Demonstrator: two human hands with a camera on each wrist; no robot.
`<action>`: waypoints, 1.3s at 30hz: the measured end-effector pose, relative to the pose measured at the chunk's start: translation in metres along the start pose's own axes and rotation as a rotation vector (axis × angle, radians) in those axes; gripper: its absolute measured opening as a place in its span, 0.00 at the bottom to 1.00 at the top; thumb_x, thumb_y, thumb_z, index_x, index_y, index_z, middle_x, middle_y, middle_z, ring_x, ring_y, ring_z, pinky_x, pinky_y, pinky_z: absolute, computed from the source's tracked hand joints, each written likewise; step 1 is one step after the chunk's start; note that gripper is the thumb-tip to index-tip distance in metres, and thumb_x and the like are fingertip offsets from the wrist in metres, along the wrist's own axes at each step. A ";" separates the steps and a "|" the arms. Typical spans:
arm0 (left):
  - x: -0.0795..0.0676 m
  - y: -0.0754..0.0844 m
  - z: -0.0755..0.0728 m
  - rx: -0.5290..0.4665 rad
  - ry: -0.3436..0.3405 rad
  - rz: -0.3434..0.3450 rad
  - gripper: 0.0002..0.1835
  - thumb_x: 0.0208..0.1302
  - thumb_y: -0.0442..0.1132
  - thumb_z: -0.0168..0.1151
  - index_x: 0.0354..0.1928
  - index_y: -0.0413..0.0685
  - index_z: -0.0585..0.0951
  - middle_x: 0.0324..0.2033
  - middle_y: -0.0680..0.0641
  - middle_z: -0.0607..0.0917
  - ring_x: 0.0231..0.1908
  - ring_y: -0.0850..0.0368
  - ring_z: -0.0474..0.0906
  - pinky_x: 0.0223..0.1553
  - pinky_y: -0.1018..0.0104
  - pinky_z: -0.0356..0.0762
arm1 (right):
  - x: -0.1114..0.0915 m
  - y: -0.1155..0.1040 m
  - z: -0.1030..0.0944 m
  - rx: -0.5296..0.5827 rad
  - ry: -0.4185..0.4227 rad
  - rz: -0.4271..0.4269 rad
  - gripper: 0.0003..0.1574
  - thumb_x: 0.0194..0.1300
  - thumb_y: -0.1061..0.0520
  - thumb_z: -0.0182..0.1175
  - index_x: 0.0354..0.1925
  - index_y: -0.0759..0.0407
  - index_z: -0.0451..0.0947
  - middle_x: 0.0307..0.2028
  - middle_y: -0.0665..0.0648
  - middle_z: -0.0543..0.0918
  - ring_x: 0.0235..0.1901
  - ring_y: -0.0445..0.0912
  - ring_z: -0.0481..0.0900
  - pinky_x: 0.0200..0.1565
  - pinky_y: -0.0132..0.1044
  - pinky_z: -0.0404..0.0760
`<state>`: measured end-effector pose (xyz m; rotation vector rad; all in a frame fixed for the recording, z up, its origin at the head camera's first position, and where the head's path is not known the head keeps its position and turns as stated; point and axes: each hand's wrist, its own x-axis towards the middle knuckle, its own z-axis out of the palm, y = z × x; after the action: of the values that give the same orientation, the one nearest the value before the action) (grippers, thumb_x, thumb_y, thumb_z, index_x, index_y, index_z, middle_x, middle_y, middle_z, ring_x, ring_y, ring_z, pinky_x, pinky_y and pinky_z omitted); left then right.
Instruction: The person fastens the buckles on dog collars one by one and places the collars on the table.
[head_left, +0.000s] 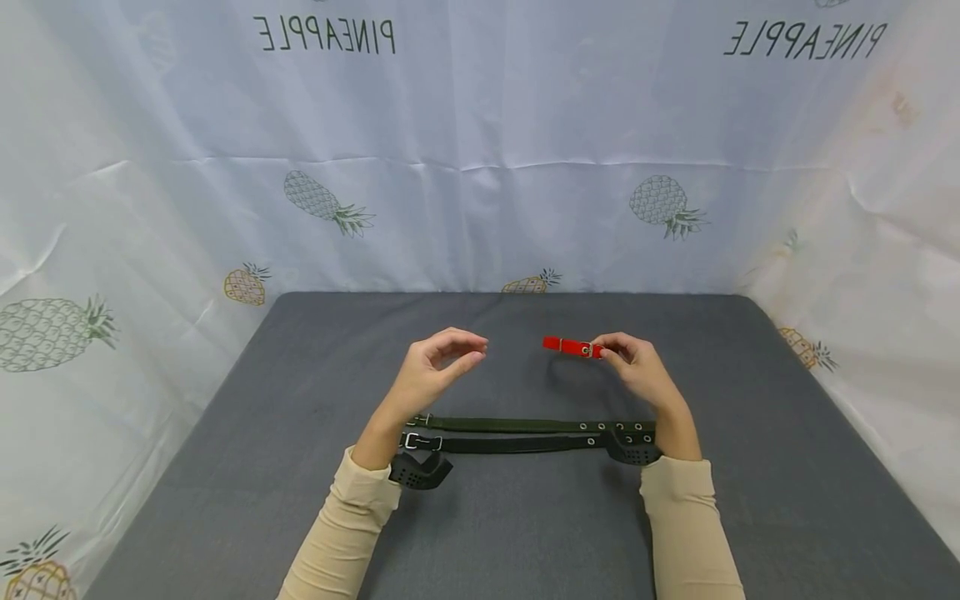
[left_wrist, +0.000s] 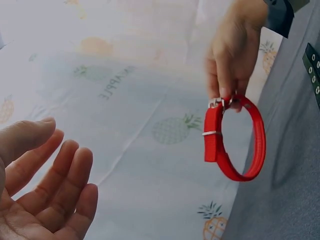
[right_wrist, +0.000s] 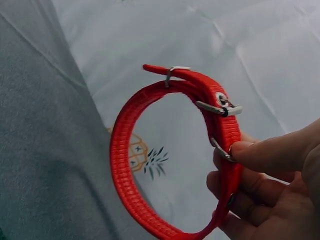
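Observation:
A red buckled collar (head_left: 573, 347) is held up above the table, pinched between the thumb and fingers of my right hand (head_left: 640, 371). In the right wrist view the collar (right_wrist: 122, 165) forms a closed loop, its strap end passed through a metal buckle and a keeper. The fingers grip it beside the buckle. My left hand (head_left: 429, 371) hangs in the air to the left with fingers loosely curved and nothing between them. It stays apart from the collar (left_wrist: 257, 145) in the left wrist view.
On the grey table (head_left: 525, 533) lie a dark green strap (head_left: 510, 425) and a black strap (head_left: 517, 445), side by side, with buckles at the left and eyelets at the right. Their ends are partly hidden by my wrists. A pineapple-print curtain (head_left: 480, 225) surrounds the table.

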<state>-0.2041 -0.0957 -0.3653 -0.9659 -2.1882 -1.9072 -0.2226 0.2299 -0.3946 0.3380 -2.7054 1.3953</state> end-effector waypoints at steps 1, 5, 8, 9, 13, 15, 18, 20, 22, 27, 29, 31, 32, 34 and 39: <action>0.000 0.000 0.000 -0.002 -0.001 -0.002 0.13 0.65 0.33 0.62 0.48 0.32 0.80 0.45 0.41 0.83 0.45 0.73 0.80 0.51 0.70 0.81 | 0.001 0.002 0.001 0.003 0.008 0.007 0.16 0.73 0.61 0.51 0.53 0.69 0.75 0.51 0.70 0.79 0.38 0.27 0.72 0.42 0.20 0.74; 0.000 0.000 0.000 -0.006 0.000 -0.003 0.12 0.64 0.31 0.61 0.47 0.32 0.80 0.44 0.49 0.84 0.45 0.73 0.80 0.51 0.72 0.80 | 0.001 0.012 0.003 0.017 0.052 -0.011 0.15 0.72 0.63 0.51 0.52 0.71 0.76 0.49 0.70 0.78 0.39 0.30 0.73 0.42 0.16 0.72; 0.000 -0.001 0.000 -0.007 -0.002 -0.007 0.12 0.65 0.31 0.61 0.47 0.32 0.80 0.44 0.49 0.84 0.45 0.73 0.80 0.51 0.72 0.80 | 0.001 0.020 0.003 0.002 0.098 -0.052 0.14 0.70 0.65 0.53 0.50 0.72 0.76 0.47 0.71 0.79 0.37 0.29 0.72 0.41 0.15 0.71; 0.000 0.000 0.000 -0.007 -0.003 -0.010 0.12 0.65 0.32 0.61 0.48 0.31 0.80 0.44 0.47 0.84 0.45 0.73 0.80 0.51 0.72 0.80 | 0.001 0.022 0.004 -0.006 0.117 -0.065 0.13 0.70 0.65 0.53 0.49 0.72 0.77 0.45 0.71 0.80 0.36 0.29 0.71 0.40 0.16 0.71; 0.000 -0.001 0.000 -0.011 -0.009 -0.011 0.14 0.65 0.33 0.61 0.48 0.28 0.79 0.45 0.36 0.83 0.45 0.73 0.80 0.51 0.72 0.80 | 0.001 0.031 0.004 -0.048 0.175 -0.092 0.11 0.68 0.67 0.55 0.46 0.72 0.78 0.41 0.70 0.80 0.32 0.29 0.67 0.36 0.23 0.70; 0.000 -0.001 0.000 -0.009 -0.011 -0.008 0.14 0.65 0.32 0.61 0.48 0.27 0.79 0.45 0.32 0.82 0.45 0.74 0.80 0.51 0.73 0.80 | 0.001 0.034 0.005 -0.075 0.193 -0.097 0.10 0.68 0.67 0.55 0.45 0.72 0.79 0.38 0.69 0.80 0.31 0.31 0.65 0.34 0.27 0.69; 0.000 -0.002 0.000 -0.003 -0.014 0.001 0.13 0.65 0.32 0.60 0.48 0.28 0.79 0.45 0.30 0.81 0.45 0.74 0.80 0.51 0.73 0.80 | 0.002 0.040 0.006 -0.102 0.210 -0.089 0.09 0.67 0.68 0.56 0.44 0.71 0.79 0.37 0.68 0.80 0.30 0.33 0.64 0.33 0.30 0.67; 0.000 -0.002 -0.001 0.001 -0.018 0.007 0.13 0.66 0.32 0.60 0.48 0.29 0.79 0.45 0.29 0.81 0.45 0.74 0.80 0.51 0.72 0.80 | 0.003 0.043 0.007 -0.108 0.219 -0.085 0.09 0.67 0.69 0.56 0.44 0.71 0.79 0.37 0.68 0.80 0.30 0.34 0.64 0.32 0.31 0.66; 0.000 -0.002 -0.001 0.000 -0.021 0.008 0.13 0.66 0.33 0.60 0.48 0.30 0.79 0.45 0.30 0.82 0.45 0.74 0.80 0.51 0.72 0.80 | 0.004 0.045 0.007 -0.114 0.226 -0.081 0.09 0.67 0.68 0.56 0.44 0.70 0.80 0.37 0.68 0.81 0.31 0.34 0.64 0.32 0.30 0.65; 0.000 -0.001 -0.001 -0.002 -0.027 0.006 0.14 0.66 0.33 0.60 0.48 0.29 0.79 0.44 0.40 0.84 0.45 0.74 0.80 0.50 0.72 0.81 | 0.005 0.049 0.007 -0.139 0.237 -0.045 0.10 0.67 0.66 0.58 0.45 0.68 0.81 0.37 0.68 0.82 0.31 0.34 0.64 0.30 0.27 0.63; 0.000 -0.001 -0.001 0.000 -0.029 0.006 0.13 0.66 0.33 0.60 0.48 0.29 0.79 0.43 0.41 0.84 0.45 0.74 0.80 0.50 0.72 0.81 | 0.005 0.051 0.006 -0.145 0.244 -0.012 0.11 0.66 0.64 0.59 0.45 0.68 0.82 0.37 0.68 0.82 0.30 0.34 0.64 0.28 0.27 0.63; 0.000 -0.001 -0.001 0.001 -0.032 0.003 0.13 0.66 0.33 0.60 0.48 0.29 0.79 0.44 0.39 0.84 0.45 0.74 0.80 0.51 0.72 0.80 | 0.005 0.053 0.006 -0.150 0.248 0.024 0.12 0.65 0.63 0.61 0.45 0.68 0.83 0.36 0.69 0.82 0.28 0.34 0.64 0.26 0.27 0.63; 0.000 -0.001 -0.001 0.000 -0.034 0.001 0.13 0.66 0.33 0.60 0.48 0.29 0.79 0.44 0.37 0.83 0.45 0.74 0.80 0.51 0.72 0.80 | 0.005 0.054 0.006 -0.153 0.247 0.044 0.12 0.65 0.63 0.62 0.45 0.68 0.83 0.36 0.69 0.82 0.27 0.35 0.64 0.26 0.27 0.63; 0.000 -0.001 -0.001 -0.001 -0.038 -0.009 0.13 0.66 0.34 0.60 0.48 0.31 0.80 0.45 0.33 0.82 0.45 0.74 0.80 0.51 0.72 0.80 | 0.005 0.056 0.007 -0.165 0.243 0.075 0.12 0.63 0.62 0.63 0.45 0.67 0.84 0.37 0.70 0.84 0.26 0.37 0.64 0.25 0.28 0.63; 0.000 -0.001 -0.001 0.008 -0.045 -0.018 0.12 0.66 0.33 0.60 0.48 0.32 0.80 0.45 0.31 0.82 0.45 0.71 0.81 0.51 0.71 0.80 | 0.006 0.060 0.009 -0.200 0.218 0.124 0.12 0.62 0.62 0.64 0.44 0.66 0.85 0.39 0.70 0.86 0.29 0.45 0.66 0.28 0.30 0.63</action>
<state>-0.2050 -0.0965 -0.3661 -1.0004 -2.2349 -1.9013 -0.2417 0.2553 -0.4464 0.0028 -2.6900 1.0996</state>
